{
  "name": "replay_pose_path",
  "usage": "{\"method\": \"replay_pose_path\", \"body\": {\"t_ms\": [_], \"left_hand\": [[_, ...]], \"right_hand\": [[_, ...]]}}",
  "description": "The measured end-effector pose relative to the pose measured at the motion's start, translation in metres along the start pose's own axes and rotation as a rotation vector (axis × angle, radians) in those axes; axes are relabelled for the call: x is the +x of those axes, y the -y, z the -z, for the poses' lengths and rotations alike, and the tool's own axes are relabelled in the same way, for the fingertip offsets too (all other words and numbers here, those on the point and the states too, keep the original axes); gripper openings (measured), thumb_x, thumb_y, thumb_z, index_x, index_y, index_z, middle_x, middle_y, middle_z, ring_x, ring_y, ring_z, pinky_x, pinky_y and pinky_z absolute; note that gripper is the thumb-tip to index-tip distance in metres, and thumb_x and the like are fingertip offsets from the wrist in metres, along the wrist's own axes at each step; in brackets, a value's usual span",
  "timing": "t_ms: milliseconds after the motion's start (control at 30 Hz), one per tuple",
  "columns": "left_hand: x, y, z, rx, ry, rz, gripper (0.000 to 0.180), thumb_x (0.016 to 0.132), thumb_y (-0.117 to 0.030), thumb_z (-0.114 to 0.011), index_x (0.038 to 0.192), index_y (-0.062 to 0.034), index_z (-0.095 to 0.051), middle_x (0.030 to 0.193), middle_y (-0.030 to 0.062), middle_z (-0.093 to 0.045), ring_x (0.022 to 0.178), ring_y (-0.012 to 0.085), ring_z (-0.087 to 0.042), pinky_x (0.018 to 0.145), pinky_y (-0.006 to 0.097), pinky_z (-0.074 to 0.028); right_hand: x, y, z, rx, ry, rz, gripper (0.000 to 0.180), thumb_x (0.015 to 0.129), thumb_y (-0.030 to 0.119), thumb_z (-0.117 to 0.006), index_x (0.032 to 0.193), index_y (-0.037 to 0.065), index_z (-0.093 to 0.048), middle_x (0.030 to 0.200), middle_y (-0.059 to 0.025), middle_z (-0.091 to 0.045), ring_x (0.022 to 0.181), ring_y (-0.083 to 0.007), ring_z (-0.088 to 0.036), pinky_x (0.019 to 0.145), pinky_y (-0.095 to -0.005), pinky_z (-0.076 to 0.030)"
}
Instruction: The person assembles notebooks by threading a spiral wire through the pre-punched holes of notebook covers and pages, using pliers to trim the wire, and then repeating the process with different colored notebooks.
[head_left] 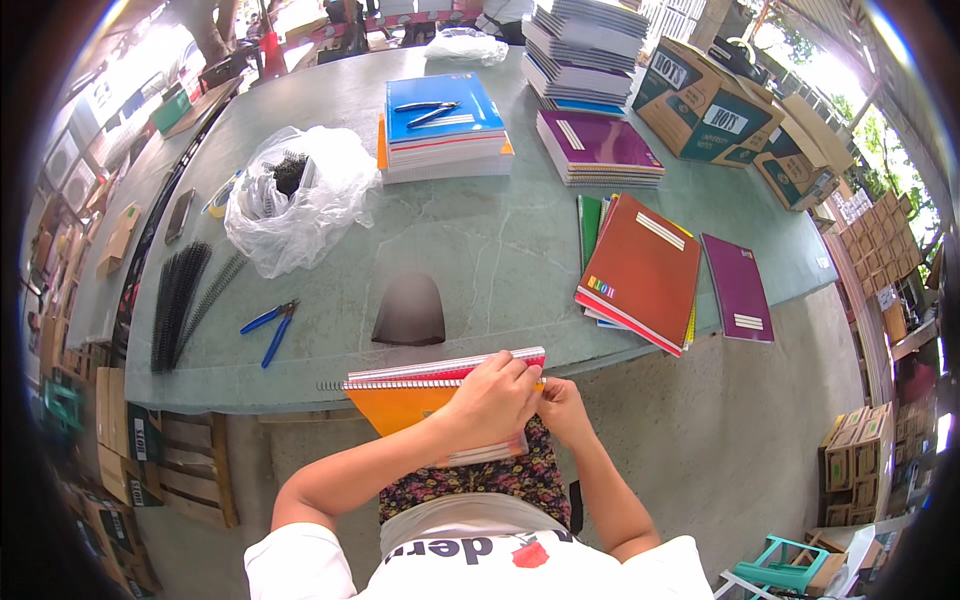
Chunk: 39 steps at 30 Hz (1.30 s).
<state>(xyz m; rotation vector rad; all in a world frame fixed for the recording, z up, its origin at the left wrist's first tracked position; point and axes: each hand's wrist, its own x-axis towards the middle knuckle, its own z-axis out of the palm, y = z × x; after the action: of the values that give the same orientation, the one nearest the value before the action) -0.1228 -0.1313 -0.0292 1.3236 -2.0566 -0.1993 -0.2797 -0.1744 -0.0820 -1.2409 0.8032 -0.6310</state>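
An orange-covered notebook [378,405] rests tilted on my lap against the table's near edge, with more notebooks under and behind it. A wire spiral coil [332,385] runs along its top edge and sticks out past the left corner. My left hand [495,398] is closed over the notebook's right part, its fingers bent over the spine. At the right end of that spine my right hand [563,408] pinches with closed fingers, seemingly on the coil's end; the fingertips are partly hidden. Behind the orange cover shows a red-edged notebook [440,372].
Blue-handled pliers [272,325] and black spiral coils [180,305] lie at left on the green table [480,240]. A plastic bag [300,215] holds more coils. Stacks include blue [440,100], purple [600,140] and brown notebooks [645,250]. Cardboard boxes [700,110] stand far right.
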Motion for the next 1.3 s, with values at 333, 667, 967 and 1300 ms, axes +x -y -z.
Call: {"method": "replay_pose_path", "body": {"t_ms": [333, 667, 967, 1300], "left_hand": [[0.001, 0.003, -0.016, -0.181, 0.015, 0.105, 0.011, 0.074, -0.01, -0.058, 0.072, 0.0005, -0.058, 0.071, 0.0146, -0.058, 0.071, 0.0315, -0.057, 0.072, 0.039, -0.046], [0.007, -0.003, -0.005, -0.165, 0.032, 0.196, 0.015, 0.069, -0.011, -0.067, 0.078, -0.0033, -0.057, 0.079, 0.0105, -0.059, 0.077, 0.0315, -0.054, 0.069, 0.042, -0.045], [-0.072, 0.098, 0.147, 0.212, -0.493, 0.58, 0.032, 0.074, -0.023, -0.072, 0.099, -0.0029, -0.065, 0.092, 0.0136, -0.066, 0.092, 0.0313, -0.059, 0.084, 0.04, -0.046], [-0.2, 0.166, 0.14, 0.753, -0.213, 0.931, 0.07, 0.081, -0.057, -0.053, 0.12, 0.0004, -0.049, 0.109, 0.0197, -0.05, 0.106, 0.0361, -0.045, 0.094, 0.049, -0.032]], "right_hand": [[-0.008, -0.006, 0.001, -0.287, 0.011, 0.109, 0.013, 0.084, -0.002, -0.048, 0.088, -0.002, -0.061, 0.08, 0.0015, -0.064, 0.075, -0.0039, -0.054, 0.066, -0.0211, -0.044], [-0.009, -0.003, -0.006, -0.511, -0.132, 0.183, 0.012, 0.084, 0.009, -0.058, 0.09, 0.0, -0.063, 0.069, -0.0096, -0.063, 0.065, -0.0062, -0.054, 0.058, -0.0268, -0.044], [-0.005, 0.02, -0.001, -0.133, -0.158, 0.148, 0.017, 0.084, 0.003, -0.062, 0.099, -0.004, -0.066, 0.087, -0.0025, -0.065, 0.079, -0.007, -0.055, 0.072, -0.0195, -0.043], [0.011, 0.025, 0.013, -0.068, -0.082, 0.084, 0.016, 0.083, -0.002, -0.061, 0.098, -0.004, -0.067, 0.09, -0.0048, -0.066, 0.083, -0.0108, -0.059, 0.077, -0.0241, -0.047]]}}
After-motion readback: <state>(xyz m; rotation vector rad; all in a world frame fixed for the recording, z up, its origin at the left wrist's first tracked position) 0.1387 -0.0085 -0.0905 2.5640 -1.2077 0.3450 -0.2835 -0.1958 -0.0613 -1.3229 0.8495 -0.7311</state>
